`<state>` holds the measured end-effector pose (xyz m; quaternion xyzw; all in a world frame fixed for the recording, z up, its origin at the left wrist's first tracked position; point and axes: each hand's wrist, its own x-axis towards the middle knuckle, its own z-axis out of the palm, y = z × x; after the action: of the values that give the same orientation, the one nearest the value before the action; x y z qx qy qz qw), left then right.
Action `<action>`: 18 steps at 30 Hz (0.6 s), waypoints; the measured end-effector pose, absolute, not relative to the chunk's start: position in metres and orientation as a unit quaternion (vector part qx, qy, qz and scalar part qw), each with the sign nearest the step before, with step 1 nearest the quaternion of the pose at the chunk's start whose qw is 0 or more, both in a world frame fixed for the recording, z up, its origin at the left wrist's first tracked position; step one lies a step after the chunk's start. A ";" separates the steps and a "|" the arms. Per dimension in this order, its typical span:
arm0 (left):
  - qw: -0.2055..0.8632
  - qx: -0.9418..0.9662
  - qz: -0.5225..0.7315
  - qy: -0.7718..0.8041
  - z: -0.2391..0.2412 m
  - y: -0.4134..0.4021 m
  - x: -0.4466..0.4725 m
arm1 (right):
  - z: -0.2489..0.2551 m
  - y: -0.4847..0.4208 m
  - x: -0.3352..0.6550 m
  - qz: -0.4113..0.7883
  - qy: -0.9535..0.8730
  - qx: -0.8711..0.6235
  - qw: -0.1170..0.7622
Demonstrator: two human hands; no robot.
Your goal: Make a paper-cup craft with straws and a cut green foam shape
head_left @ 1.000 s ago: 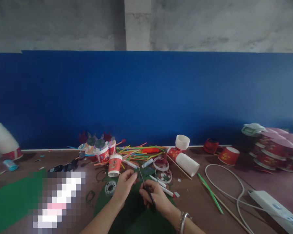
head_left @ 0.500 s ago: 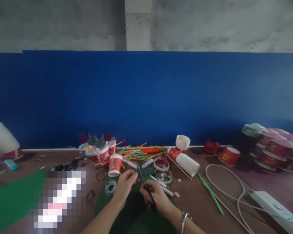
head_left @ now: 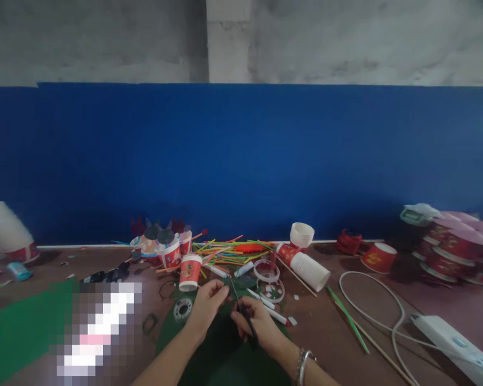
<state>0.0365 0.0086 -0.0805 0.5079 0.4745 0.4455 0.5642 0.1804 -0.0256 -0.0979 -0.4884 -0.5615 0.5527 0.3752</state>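
Observation:
My right hand (head_left: pixel 257 321) is closed round the handles of black scissors (head_left: pixel 238 303), whose blades point up and away from me. My left hand (head_left: pixel 207 305) pinches the far edge of a dark green sheet (head_left: pixel 221 356) right beside the blades. The sheet lies on the brown table under both hands. A roll of tape (head_left: pixel 182 309) rests on the sheet just left of my left hand. A bracelet (head_left: pixel 303 363) sits on my right wrist.
Red paper cups (head_left: pixel 190 271), a heap of coloured sticks (head_left: pixel 225 251) and a lying stack of white cups (head_left: pixel 308 269) crowd the back. A white cable (head_left: pixel 386 311) and power strip (head_left: pixel 454 343) lie right. Another green sheet (head_left: pixel 20 327) lies left.
Both hands stay almost in place on the green sheet; the view has shifted very slightly.

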 end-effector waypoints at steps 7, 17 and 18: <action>0.583 0.491 0.452 0.463 -0.082 0.010 0.036 | -0.100 -0.024 0.181 0.544 -0.564 -0.495 0.376; 0.622 0.504 0.429 0.419 -0.084 0.008 0.035 | -0.101 -0.026 0.182 0.562 -0.558 -0.479 0.379; 0.626 0.505 0.425 0.416 -0.085 0.008 0.034 | -0.102 -0.026 0.182 0.566 -0.556 -0.476 0.379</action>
<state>0.0340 0.0085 -0.0846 0.5046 0.4160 0.4248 0.6260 0.1821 -0.0258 -0.1017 -0.4761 -0.5558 0.5664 0.3790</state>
